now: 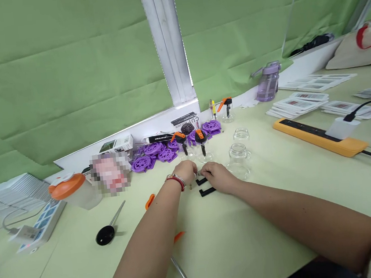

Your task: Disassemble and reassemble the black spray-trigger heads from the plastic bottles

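My left hand [186,172] and my right hand [221,177] are close together over the table, fingers pinched. Between the fingertips shows a small metal part [199,173] that resembles a coil spring; which hand grips it is hard to tell. Just under my right hand lies a black angled plastic piece [207,192], with a second one partly covered behind it. Tiny brass-coloured bits [191,186] lie beside my left wrist. Behind the hands stand two orange-and-black lever tops [179,137] on clear glass bases. Clear glass jars [239,152] stand to the right of my right hand.
Purple plastic discs [154,149] are heaped at the back. On the left are a black knob with a metal rod [105,235] and an orange-lidded container [85,191]. A yellow power strip [321,137], stacked cards [296,104] and a purple bottle [267,84] are right.
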Motion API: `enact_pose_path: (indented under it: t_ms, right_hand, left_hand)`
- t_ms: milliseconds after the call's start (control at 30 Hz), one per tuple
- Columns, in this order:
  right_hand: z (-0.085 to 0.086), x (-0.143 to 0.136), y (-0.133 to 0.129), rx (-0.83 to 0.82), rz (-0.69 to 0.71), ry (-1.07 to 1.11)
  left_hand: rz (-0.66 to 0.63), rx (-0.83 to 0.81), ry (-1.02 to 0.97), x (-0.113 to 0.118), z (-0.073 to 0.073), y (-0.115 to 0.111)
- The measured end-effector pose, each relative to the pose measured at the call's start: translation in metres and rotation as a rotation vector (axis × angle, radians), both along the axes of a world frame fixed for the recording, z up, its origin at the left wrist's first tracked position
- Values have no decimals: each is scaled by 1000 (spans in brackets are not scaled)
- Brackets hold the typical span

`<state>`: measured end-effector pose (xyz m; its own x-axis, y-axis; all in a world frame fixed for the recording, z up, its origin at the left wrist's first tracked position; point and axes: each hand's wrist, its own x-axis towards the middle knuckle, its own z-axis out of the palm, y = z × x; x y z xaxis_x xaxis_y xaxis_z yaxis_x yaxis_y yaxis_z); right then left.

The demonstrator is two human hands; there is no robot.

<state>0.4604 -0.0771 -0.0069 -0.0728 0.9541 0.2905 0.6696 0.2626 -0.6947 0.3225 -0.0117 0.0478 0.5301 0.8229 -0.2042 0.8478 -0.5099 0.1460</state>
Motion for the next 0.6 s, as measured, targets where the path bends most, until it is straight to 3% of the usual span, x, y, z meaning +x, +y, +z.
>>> enact_pose_path:
  t_ms: [367,600]
  right_hand:
    - [6,1,-8,-40,-31,58]
    - [2,6,-17,-8,36,-39]
  left_hand:
    - [53,-7,54,-6,11,-4]
    - [29,-47,80,-5,15,-11]
